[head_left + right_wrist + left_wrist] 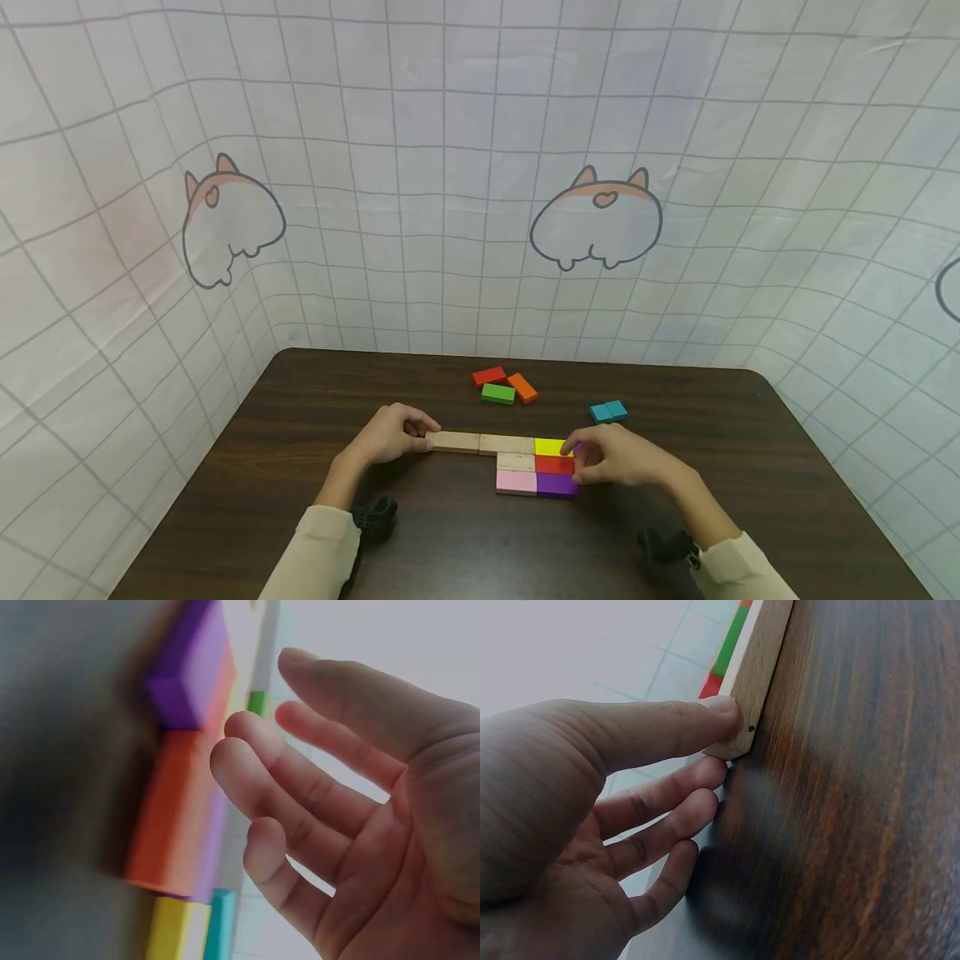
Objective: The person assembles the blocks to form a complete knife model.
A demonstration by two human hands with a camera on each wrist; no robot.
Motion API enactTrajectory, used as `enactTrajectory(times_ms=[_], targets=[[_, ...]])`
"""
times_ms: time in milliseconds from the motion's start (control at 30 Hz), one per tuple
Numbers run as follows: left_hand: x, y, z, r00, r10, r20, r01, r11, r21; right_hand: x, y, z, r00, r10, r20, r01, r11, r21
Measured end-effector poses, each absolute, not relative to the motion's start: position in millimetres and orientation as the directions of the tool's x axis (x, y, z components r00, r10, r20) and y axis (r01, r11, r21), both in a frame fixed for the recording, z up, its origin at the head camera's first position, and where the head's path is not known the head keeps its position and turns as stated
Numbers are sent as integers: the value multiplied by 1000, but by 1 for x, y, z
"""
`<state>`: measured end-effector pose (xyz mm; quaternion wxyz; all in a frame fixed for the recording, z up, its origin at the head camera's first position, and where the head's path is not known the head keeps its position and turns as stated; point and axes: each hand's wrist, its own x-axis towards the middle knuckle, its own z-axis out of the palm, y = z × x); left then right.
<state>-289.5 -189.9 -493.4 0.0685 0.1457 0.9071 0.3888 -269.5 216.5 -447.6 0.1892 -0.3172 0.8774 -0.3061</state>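
My left hand (pixel 397 433) pinches the outer end of a plain wooden block (pixel 453 442), its thumb (pixel 697 712) lying on the block's side. That block lines up end to end with another plain block (pixel 506 444) and a yellow block (pixel 550 447). Below them, pressed together, are a short plain block (pixel 516 462), a red block (pixel 555 465), a pink block (pixel 517 482) and a purple block (pixel 557 485). My right hand (pixel 618 454) is over the right end of this group with loosely bent, parted fingers and nothing between them. It hides an orange block (pixel 169 817) from the head view.
Behind the group lie a loose red block (pixel 489 377), a green block (pixel 498 394) and an orange block (pixel 522 388). Two teal blocks (pixel 608 412) sit beyond my right hand. A white gridded curtain (pixel 450 208) surrounds the dark wooden table (pixel 465 550).
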Motion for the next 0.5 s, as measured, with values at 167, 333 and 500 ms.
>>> enactTrajectory(times_ms=[167, 333, 500], targets=[[-289, -190, -493, -949, 317, -8, 213, 659, 721, -294, 208, -439, -730, -680, -64, -469, 567, -677], [-290, -191, -493, -947, 320, -14, 212, 660, 720, -319, 193, -442, -772, -636, -8, -464, 572, -676], [-290, -190, -494, -946, 323, -13, 215, 658, 721, -341, 178, -448, -808, -590, 3, -444, 605, -660]])
